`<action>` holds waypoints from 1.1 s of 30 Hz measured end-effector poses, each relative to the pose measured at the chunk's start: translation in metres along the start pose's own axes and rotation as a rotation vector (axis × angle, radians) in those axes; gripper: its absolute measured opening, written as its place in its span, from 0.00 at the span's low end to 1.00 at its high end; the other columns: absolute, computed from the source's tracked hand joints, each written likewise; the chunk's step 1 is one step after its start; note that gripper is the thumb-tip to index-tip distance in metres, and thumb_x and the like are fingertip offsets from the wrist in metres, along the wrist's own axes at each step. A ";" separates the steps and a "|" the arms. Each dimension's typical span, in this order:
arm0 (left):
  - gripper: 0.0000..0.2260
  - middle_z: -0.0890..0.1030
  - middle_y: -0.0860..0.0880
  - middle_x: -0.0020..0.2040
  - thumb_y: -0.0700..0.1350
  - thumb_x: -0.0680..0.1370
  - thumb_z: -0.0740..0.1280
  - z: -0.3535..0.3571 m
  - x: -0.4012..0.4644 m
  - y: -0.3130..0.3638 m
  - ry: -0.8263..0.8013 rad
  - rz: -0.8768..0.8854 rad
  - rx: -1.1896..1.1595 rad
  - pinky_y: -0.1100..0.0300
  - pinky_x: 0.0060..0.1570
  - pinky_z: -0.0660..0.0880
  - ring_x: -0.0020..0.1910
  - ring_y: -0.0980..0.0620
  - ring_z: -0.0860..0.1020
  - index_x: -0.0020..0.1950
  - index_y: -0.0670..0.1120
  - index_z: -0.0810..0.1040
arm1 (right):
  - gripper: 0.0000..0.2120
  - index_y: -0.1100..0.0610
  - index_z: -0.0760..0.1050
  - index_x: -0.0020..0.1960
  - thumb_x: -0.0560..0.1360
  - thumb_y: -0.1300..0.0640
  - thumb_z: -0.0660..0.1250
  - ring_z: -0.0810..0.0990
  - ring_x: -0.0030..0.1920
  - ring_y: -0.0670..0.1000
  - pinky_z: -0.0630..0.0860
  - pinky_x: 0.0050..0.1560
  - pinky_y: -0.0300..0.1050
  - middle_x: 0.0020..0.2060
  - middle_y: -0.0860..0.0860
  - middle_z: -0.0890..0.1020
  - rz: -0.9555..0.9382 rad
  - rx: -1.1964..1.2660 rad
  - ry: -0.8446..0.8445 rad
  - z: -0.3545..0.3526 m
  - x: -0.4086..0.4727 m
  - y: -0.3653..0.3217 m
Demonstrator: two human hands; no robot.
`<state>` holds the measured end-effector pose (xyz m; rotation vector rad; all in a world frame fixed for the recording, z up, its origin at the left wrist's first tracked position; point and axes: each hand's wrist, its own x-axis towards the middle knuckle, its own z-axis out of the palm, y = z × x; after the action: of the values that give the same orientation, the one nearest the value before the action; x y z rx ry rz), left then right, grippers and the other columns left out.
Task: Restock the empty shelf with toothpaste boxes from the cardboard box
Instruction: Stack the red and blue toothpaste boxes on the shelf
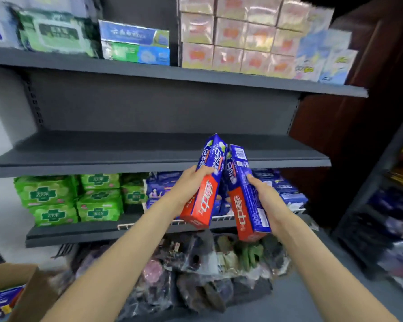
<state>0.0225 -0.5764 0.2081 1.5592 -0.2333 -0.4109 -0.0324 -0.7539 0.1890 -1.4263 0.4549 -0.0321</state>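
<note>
I hold two red-and-blue toothpaste boxes in front of the shelving. My left hand [191, 182] grips one toothpaste box [205, 196], tilted with its blue end up. My right hand [265, 194] grips the other toothpaste box [244, 198], which leans against the first near the top. Both boxes hang just below and in front of the bare grey middle shelf [126, 154]. The cardboard box [16, 291] sits at the lower left, with blue toothpaste boxes showing inside.
The top shelf carries green wipe packs [56, 33], two stacked toothpaste boxes [135, 43] and pink cartons [237, 38]. Green packs [68, 196] and blue packs [279, 187] fill the lower shelf. Bagged dark goods [196, 270] lie on the floor. A second rack [382, 205] stands at right.
</note>
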 end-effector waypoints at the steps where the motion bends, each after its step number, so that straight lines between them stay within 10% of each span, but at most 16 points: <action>1: 0.06 0.82 0.46 0.35 0.51 0.77 0.64 0.011 0.011 0.003 -0.023 -0.001 0.011 0.61 0.30 0.77 0.27 0.51 0.81 0.47 0.48 0.73 | 0.19 0.61 0.78 0.46 0.78 0.45 0.61 0.80 0.24 0.51 0.77 0.30 0.41 0.28 0.55 0.83 0.007 0.009 0.012 -0.011 0.008 -0.004; 5: 0.09 0.83 0.42 0.47 0.54 0.77 0.64 0.052 0.068 0.006 -0.068 0.008 0.064 0.51 0.48 0.77 0.44 0.42 0.82 0.50 0.49 0.73 | 0.32 0.62 0.78 0.57 0.70 0.35 0.65 0.82 0.37 0.58 0.80 0.42 0.50 0.42 0.60 0.84 -0.012 0.015 0.029 -0.047 0.049 -0.021; 11: 0.15 0.81 0.45 0.45 0.54 0.77 0.65 0.105 0.172 0.024 -0.053 0.034 0.104 0.58 0.39 0.78 0.38 0.49 0.81 0.57 0.46 0.69 | 0.29 0.60 0.76 0.58 0.68 0.39 0.70 0.83 0.42 0.58 0.80 0.52 0.55 0.45 0.59 0.85 -0.079 -0.084 0.046 -0.108 0.125 -0.063; 14: 0.19 0.82 0.41 0.50 0.53 0.75 0.67 0.126 0.219 0.039 -0.059 0.033 0.087 0.45 0.51 0.79 0.46 0.41 0.83 0.59 0.45 0.69 | 0.23 0.59 0.75 0.55 0.71 0.42 0.67 0.81 0.38 0.56 0.78 0.41 0.48 0.42 0.58 0.84 -0.075 -0.009 0.080 -0.136 0.167 -0.087; 28: 0.23 0.82 0.38 0.42 0.53 0.75 0.67 0.188 0.364 0.057 0.052 -0.191 -0.095 0.58 0.30 0.78 0.31 0.45 0.82 0.65 0.41 0.70 | 0.15 0.61 0.70 0.61 0.75 0.59 0.64 0.79 0.36 0.52 0.75 0.30 0.43 0.40 0.56 0.80 -0.147 0.058 0.109 -0.217 0.346 -0.152; 33: 0.21 0.81 0.39 0.39 0.53 0.76 0.66 0.213 0.397 0.063 0.119 -0.245 -0.251 0.58 0.24 0.78 0.27 0.45 0.81 0.64 0.42 0.71 | 0.07 0.55 0.71 0.45 0.75 0.66 0.63 0.78 0.38 0.53 0.79 0.26 0.47 0.41 0.55 0.79 -0.206 0.464 -0.008 -0.231 0.392 -0.173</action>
<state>0.3058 -0.9317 0.2285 1.3626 0.1008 -0.5157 0.2937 -1.1132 0.2258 -1.0097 0.2682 -0.2807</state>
